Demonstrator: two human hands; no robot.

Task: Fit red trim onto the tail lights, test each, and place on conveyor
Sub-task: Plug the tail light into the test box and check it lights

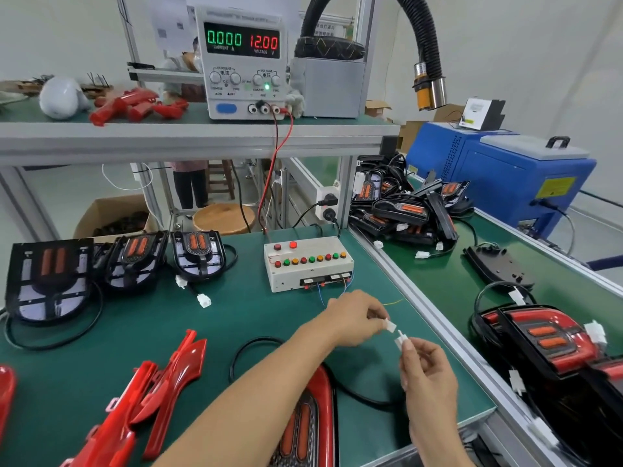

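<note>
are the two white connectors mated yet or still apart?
Apart. The left hand pinches one white connector, the right hand pinches the other connector; green mat shows between them.

bare green bench mat (215, 318) lies open left of the two pinching hands. beyond them the white button-studded test box (308, 262) blocks the way. the aluminium conveyor rail (435, 318) runs just right; loose glossy red trim pieces (158, 396) crowd the near left.
</note>
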